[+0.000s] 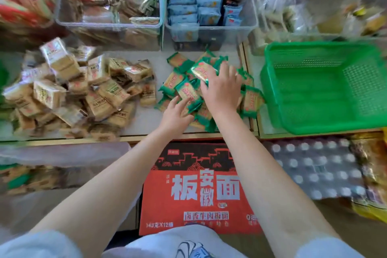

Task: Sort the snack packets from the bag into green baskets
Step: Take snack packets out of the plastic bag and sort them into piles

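Green basket (326, 90): stands on the counter at right, nothing visible inside, just beside the green packets (182, 88), which lie heaped mid-counter, with a brown packet pile (79, 94) further left. Right hand (222, 88): spread flat on the green heap, fingers straight, gripping nothing; left hand (176, 113): relaxed, fingertips touching the heap's near edge. Packets judged light, slick and crinkly, contents likely brittle; best scooped in bunches between both palms, or pinched singly by the crimped ends.
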Tool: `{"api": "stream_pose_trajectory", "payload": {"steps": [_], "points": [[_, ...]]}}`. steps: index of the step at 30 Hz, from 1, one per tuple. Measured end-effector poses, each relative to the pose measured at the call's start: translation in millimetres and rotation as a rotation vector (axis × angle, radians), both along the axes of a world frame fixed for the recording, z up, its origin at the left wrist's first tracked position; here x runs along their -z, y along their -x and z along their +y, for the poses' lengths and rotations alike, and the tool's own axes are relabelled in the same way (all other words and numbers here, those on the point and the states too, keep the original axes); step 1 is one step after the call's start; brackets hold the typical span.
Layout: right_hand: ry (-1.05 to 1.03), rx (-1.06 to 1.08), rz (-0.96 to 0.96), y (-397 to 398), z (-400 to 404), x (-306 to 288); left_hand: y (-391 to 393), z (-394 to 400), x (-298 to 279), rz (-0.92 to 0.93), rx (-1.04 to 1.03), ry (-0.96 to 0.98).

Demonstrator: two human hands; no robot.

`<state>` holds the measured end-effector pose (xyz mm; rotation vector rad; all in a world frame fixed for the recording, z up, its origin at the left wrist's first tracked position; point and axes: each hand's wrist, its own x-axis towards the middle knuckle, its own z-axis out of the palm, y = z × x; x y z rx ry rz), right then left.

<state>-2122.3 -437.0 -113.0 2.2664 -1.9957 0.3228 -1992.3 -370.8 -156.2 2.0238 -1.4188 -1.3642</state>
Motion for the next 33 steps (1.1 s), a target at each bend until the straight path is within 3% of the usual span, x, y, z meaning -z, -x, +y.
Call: {"api": "stream_pose_trajectory", "payload": {"steps": [2, 5, 9, 12, 14, 18, 23, 25, 28, 33], "points": [[-0.105, -0.010, 0.037, 2, -4, 8, -1, -2, 3, -0.041, 0.038, -0.013], [-0.242, -0.015, -0.066, 12, -4, 15, -2, -2, 4, -0.046, 0.062, -0.018], [-0.202, -0.031, -0.203, 15, 4, 12, -10, 5, 1, 0.032, 0.034, 0.003], [-0.098, -0.025, -0.338, 3, 25, 5, -21, 26, -14, 0.067, -0.035, 0.113], [-0.143, -0.068, -0.477, -27, 57, 3, -44, 57, -22, 0.080, -0.130, 0.183], [-0.573, -0.193, -0.585, -116, 145, 30, -141, 151, -8, -0.051, -0.435, 0.179], [-1.101, -0.310, -0.573, -237, 235, 78, -285, 277, 31, -0.441, -0.634, -0.116], [-1.236, -0.247, -0.610, -284, 257, 95, -326, 308, 40, -0.587, -0.559, -0.156], [-1.448, 0.060, -0.769, -352, 278, 116, -374, 329, 53, -0.731, -0.424, -0.193], [-1.578, 0.466, -1.194, -436, 295, 144, -424, 338, 70, -0.560, -0.313, -0.271]]}}
